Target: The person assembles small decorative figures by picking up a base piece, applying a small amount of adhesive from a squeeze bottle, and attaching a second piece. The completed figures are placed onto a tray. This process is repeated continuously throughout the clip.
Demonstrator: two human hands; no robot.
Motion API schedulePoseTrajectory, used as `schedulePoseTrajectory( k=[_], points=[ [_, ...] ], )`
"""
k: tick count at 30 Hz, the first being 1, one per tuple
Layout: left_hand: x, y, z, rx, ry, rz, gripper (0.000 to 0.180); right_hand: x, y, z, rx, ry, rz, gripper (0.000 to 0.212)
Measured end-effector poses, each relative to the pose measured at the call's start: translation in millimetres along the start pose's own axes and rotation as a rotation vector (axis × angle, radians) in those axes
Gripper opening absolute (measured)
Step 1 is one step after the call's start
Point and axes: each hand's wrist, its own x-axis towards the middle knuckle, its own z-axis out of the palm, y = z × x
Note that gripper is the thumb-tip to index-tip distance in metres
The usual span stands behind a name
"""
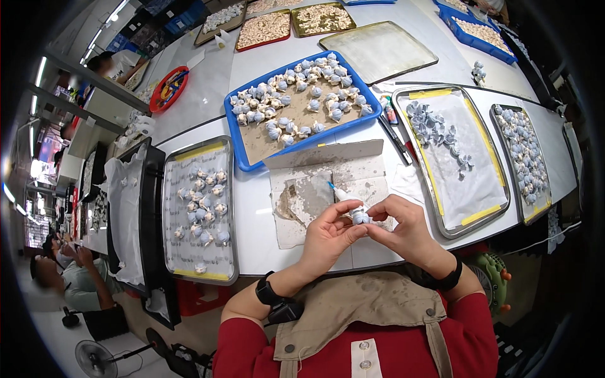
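Over a stained sheet of folded cardboard (296,233), my left hand (333,232) and my right hand (403,227) meet. Both pinch a small blue-grey and white figurine (360,217) between thumbs and fingertips. Just beyond it a white squeeze bottle with a blue tip (338,190) points away to the left; its lower part is hidden behind the figurine and hands. To the right, a metal tray (466,195) lined with white paper holds small blue-grey curved pieces (435,126). On the left, another metal tray (176,249) carries several finished-looking figurines (205,217) of the same kind.
Beyond the cardboard stands a blue tray (236,151) with many similar figurines. A narrow tray (535,211) of blue-grey pieces lies far right. Pens (397,142) rest beside the cardboard. At the back are a bare metal tray (378,50) and a red basket (169,88). Other people sit at left.
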Motion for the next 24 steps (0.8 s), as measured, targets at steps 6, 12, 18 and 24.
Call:
schedulePoseTrajectory(
  k=[6,12,18,24],
  points=[
    [-3.9,-0.6,-8.0,0.024,0.03,0.067,0.041,-0.2,-3.9,12.7,0.0,0.077,-0.059,0.018],
    [-9.1,-4.0,-18.0,0.239,0.024,0.032,0.036,-6.5,-8.5,22.7,-0.281,0.105,-0.22,0.015],
    [-13.2,1.6,-18.1,0.431,0.055,0.153,0.029,1.7,-15.9,19.2,-0.024,0.035,-0.088,0.012],
    [-12.7,16.9,-11.9,0.238,-0.08,0.313,0.034,6.6,-1.7,12.1,0.395,0.02,-0.101,0.033]
  ],
)
